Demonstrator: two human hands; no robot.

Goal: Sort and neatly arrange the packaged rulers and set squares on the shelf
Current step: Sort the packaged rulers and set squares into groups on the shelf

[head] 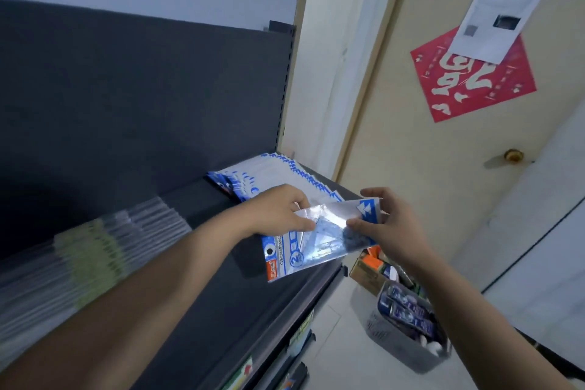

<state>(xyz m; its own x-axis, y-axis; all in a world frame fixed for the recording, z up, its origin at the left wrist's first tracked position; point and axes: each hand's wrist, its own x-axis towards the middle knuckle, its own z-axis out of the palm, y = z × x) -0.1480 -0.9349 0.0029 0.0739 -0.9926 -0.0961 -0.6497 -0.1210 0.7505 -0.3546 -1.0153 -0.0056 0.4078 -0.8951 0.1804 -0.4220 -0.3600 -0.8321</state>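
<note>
Left hand (278, 210) and right hand (387, 225) are both pinching one set-square packet (316, 244), holding it over the front of the shelf (253, 310), near the matching stack (275, 172). Film is looking light, glossy, floppy; judging slippery, so gripping the edges is suiting it.

Frame centre: left hand (278, 210) and right hand (384, 225) pinch 1 set-square packet (316, 241) above dark shelf (221, 294); fanned packets (278, 174) behind.

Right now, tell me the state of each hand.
Left hand: pinching the set-square packet.
Right hand: gripping the same packet's other end.
</note>
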